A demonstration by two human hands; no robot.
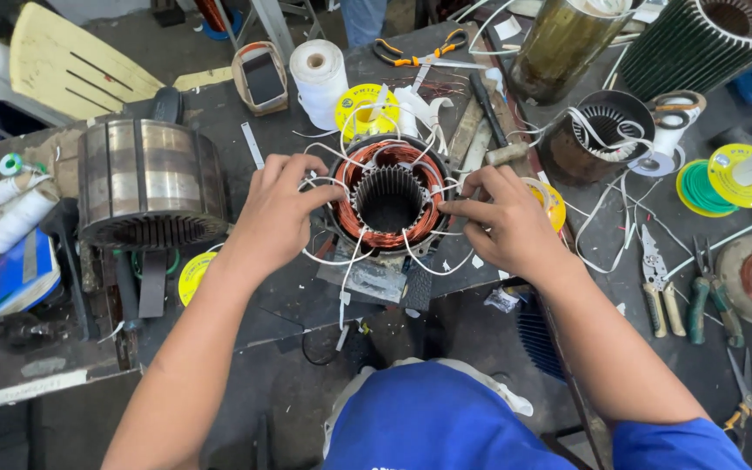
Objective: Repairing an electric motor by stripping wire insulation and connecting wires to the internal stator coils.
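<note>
Between the left hand (278,213) and right hand (505,222), both pinching white leads, sits a copper-wound stator (388,198).

Behind your left hand stands a round yellow label (365,108) on a spool; another yellow disc label (733,174) lies far right; a blue-and-white flat package (17,274) sits far left.

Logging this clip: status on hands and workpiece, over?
Left hand and right hand pinch white leads at the stator, either side. Copper windings exposed. Loose white wires trail right.
</note>
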